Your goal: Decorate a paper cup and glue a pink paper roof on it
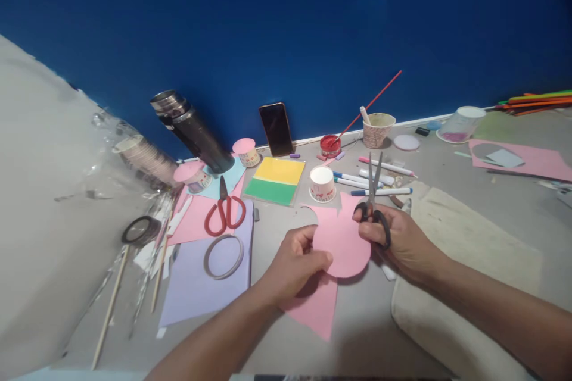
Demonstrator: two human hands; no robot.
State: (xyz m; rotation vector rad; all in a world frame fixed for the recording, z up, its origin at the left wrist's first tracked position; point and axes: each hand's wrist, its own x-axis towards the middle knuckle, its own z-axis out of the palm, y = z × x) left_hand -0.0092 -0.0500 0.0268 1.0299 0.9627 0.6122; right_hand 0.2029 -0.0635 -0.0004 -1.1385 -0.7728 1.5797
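Note:
My left hand (297, 262) pinches a pink paper sheet (342, 244) whose upper part is cut to a rounded shape. My right hand (400, 238) grips black-handled scissors (374, 202), fingers through the loops, blades pointing up and away at the paper's right edge. The blades look nearly closed. A white paper cup (322, 183) stands just beyond the paper.
Red scissors (224, 211) lie on pink and lilac sheets (201, 274) with a tape ring (223, 256). A dark flask (192, 131), phone (276, 128), red paint pot (330, 145), brush cup (378, 128), markers (379, 181) and yellow-green card (274, 180) sit behind. A beige cloth (469, 238) lies right.

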